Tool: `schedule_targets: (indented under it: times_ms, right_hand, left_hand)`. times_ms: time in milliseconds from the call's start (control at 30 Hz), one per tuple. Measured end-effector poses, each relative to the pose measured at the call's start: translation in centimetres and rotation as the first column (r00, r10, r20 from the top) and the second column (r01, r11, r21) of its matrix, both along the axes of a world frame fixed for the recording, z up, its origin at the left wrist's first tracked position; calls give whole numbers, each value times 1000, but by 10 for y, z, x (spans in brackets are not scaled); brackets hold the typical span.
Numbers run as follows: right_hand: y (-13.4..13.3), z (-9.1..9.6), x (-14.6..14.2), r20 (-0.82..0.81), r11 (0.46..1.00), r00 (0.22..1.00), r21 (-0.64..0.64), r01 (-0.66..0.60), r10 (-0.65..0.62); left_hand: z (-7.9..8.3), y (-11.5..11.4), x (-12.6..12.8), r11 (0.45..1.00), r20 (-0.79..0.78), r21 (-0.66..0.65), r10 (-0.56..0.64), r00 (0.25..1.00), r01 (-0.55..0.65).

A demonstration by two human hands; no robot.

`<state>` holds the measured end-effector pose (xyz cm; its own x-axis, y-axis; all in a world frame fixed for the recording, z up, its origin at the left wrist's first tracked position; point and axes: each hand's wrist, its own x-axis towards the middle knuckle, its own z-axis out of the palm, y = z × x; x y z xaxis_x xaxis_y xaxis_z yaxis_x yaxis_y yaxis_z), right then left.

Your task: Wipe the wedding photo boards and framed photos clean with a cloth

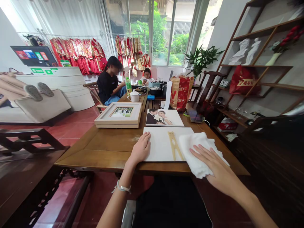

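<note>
A white rectangular board (158, 144) lies flat at the table's near edge. My left hand (142, 147) grips its left edge, with the fingers bent over onto the top. On the board rests a flat, pale yellow piece (174, 145) with an eared, animal-like head and two long legs. To the right of it, a bunched white cloth (198, 142) covers the board's right side and hangs past the near edge. My right hand (213, 164) presses flat on this cloth, fingers stretched out and slightly spread. What lies beneath the cloth is hidden.
Behind the board are a couple's photo panel (163, 117), stacked pale wooden frames (118, 115) and a phone (195, 116) on a cable. Farther back stand a white lidded cup (134, 96), a green bottle (128, 86) and a red-and-tan paper bag (181, 93). Two people sit beyond.
</note>
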<state>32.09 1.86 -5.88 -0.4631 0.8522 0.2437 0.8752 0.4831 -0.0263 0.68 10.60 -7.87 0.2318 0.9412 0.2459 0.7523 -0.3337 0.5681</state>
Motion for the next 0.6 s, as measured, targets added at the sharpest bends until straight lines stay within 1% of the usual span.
schedule_targets:
  times_ms: [67, 167, 300, 367, 400, 467, 533, 600]
  right_hand:
    - [8, -2, 14, -25, 1000, 999, -14, 27, -27]
    - [40, -1, 22, -36, 994, 995, -61, 86, -88]
    - [89, 7, 8, 5, 978, 989, -150, 144, -145]
    - [102, 11, -4, 21, 971, 986, -171, 167, -166]
    - [104, 11, -9, 29, 970, 985, -170, 171, -169]
    - [96, 11, -17, 40, 979, 989, -139, 147, -142]
    - [76, 9, -23, 46, 993, 996, -91, 77, -74]
    - [49, 7, -23, 44, 999, 999, -53, 10, -8]
  left_hand:
    - [-1, 1, -1, 1000, 2, 8, -3, 1000, 3]
    - [-3, 2, -1, 1000, 10, 17, -3, 1000, 3]
    - [-3, 2, -2, 1000, 4, 13, -6, 1000, 6]
    - [-2, 1, -1, 1000, -9, 2, -4, 1000, 4]
    - [-1, 1, -1, 1000, -14, -3, -5, 1000, 5]
    - [0, 1, -1, 1000, -20, -9, -9, 1000, 9]
    - [0, 1, -1, 1000, -18, -8, -9, 1000, 9]
    - [0, 1, -1, 1000, -11, -2, -7, 1000, 7]
